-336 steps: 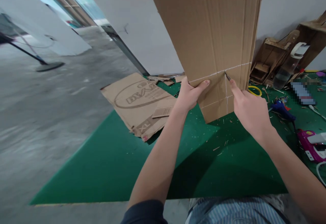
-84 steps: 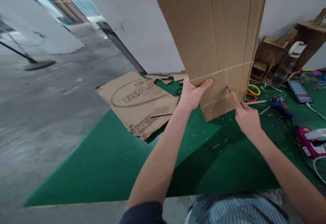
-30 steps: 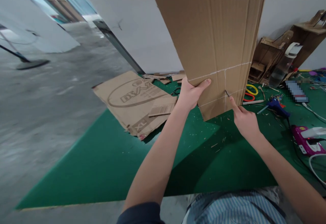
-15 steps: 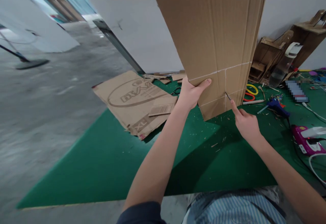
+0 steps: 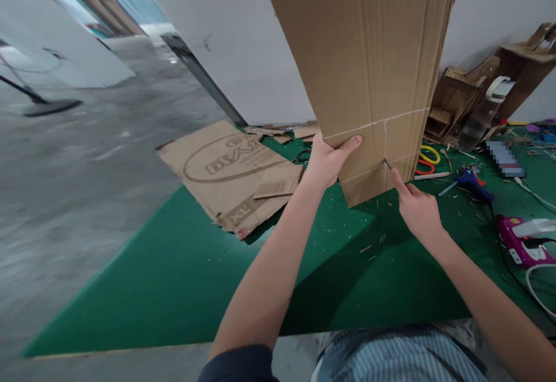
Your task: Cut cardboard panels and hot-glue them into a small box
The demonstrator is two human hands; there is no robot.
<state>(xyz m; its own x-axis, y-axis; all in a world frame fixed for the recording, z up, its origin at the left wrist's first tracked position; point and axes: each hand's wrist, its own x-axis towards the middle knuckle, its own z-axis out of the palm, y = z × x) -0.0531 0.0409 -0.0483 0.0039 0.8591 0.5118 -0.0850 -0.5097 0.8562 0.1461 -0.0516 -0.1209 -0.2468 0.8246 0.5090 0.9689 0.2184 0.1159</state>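
Note:
A tall cardboard sheet (image 5: 369,57) is held up on edge over the green table, with white lines drawn across its lower part. My left hand (image 5: 328,159) grips its left edge, thumb flat on the near face and the other fingers behind, out of sight. In my right hand (image 5: 417,205) is a slim, dark, pointed tool (image 5: 388,164), its handle mostly hidden in my fingers. Its tip touches the cardboard near where two white lines cross. My right index finger lies stretched along the tool.
Printed flattened cardboard (image 5: 234,173) lies to the left on the green table (image 5: 174,289). On the right are scissors (image 5: 428,159), a blue glue gun (image 5: 475,185), a phone (image 5: 504,159), a water bottle (image 5: 482,115), a magenta power strip (image 5: 521,243) with cords, and wooden structures (image 5: 460,92).
The top of the cardboard sheet sits slightly lower in view. Both hands keep their holds, and the tool tip stays at almost the same spot near the crossing lines.

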